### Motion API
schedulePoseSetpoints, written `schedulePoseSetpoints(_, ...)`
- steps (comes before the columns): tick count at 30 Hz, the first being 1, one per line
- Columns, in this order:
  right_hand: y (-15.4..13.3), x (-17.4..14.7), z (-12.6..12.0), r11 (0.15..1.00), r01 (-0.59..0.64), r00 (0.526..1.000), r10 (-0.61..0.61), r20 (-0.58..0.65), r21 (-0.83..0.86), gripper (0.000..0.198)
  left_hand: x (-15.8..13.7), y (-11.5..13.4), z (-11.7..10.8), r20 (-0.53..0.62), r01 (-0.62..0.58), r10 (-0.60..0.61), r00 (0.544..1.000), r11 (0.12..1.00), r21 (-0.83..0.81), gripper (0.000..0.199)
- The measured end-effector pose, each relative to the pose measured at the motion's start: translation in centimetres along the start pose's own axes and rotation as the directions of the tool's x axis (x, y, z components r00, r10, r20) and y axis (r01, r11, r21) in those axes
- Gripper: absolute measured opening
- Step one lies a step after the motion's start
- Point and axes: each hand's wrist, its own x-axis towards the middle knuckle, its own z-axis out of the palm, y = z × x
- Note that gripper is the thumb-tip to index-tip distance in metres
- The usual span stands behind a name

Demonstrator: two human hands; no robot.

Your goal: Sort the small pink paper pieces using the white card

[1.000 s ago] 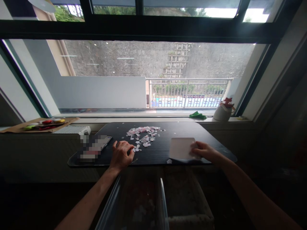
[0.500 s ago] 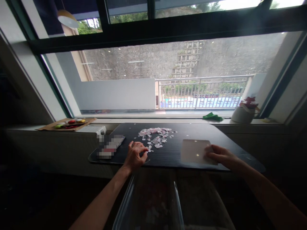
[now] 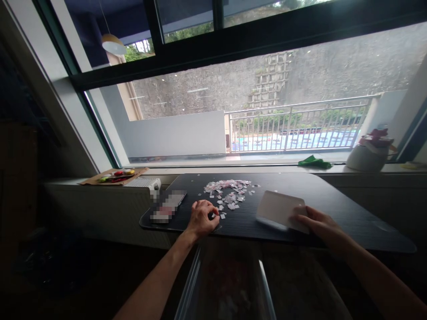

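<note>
Small pale paper scraps lie in a loose heap on the dark tabletop. At the near side of the heap is my left hand, its fingers curled and thumb and forefinger pinched together. Whatever is in that pinch, if anything, is too small to make out. My right hand grips the right edge of a pale, rectangular plastic piece, perhaps a lid or shallow box. The plastic piece is tilted over the right part of the table, its near edge blurred.
Below the table's front edge stands a clear plastic bin with pale scraps in it. A blurred-out phone-like object lies at the table's left. On the sill are a green cloth and a white pot. A radiator stands left.
The whole view has tilted and shifted, so the scene sits further right. The plastic piece in my right hand has tipped from nearly level to slanted. My left hand stays beside the scraps, still pinched.
</note>
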Motion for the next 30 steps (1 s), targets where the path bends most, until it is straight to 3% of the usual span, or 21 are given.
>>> schedulePoseSetpoints(4, 0.5, 0.1, 0.2, 0.999, 0.034, 0.999, -0.034, 0.005, -0.006, 0.026, 1.3, 0.1, -0.3, 0.086, 0.093, -0.092, 0.992, 0.996, -0.008, 0.017)
schedulePoseSetpoints(9, 0.2, 0.0, 0.3, 0.999, 0.034, 0.999, -0.034, 0.002, 0.019, 0.027, 5.3, 1.8, 0.6, 0.174, 0.027, -0.049, 0.983, 0.991, 0.13, 0.029)
schedulePoseSetpoints(14, 0.2, -0.2, 0.7, 0.997, 0.062, 0.998, -0.061, -0.021, 0.054, 0.028, 7.6, 3.9, 2.0, 0.315, 0.067, -0.132, 0.94, 0.976, 0.207, 0.04)
schedulePoseSetpoints(21, 0.2, 0.0, 0.4, 0.998, 0.069, 0.998, -0.069, 0.009, 0.0, 0.029, 5.7, 4.7, 1.8, 0.302, 0.001, -0.044, 0.952, 0.99, 0.139, 0.021)
schedulePoseSetpoints(25, 0.6, 0.4, 0.0, 0.998, 0.061, 0.997, -0.06, 0.046, -0.009, 0.032, 5.6, 3.4, 1.3, 0.212, 0.127, -0.118, 0.97, 0.992, -0.029, 0.015)
schedulePoseSetpoints(30, 0.8, 0.4, 0.0, 0.997, 0.065, 0.998, -0.065, 0.015, -0.032, 0.032, 6.3, 1.2, 0.9, 0.202, 0.297, -0.261, 0.944, 0.938, -0.177, 0.018)
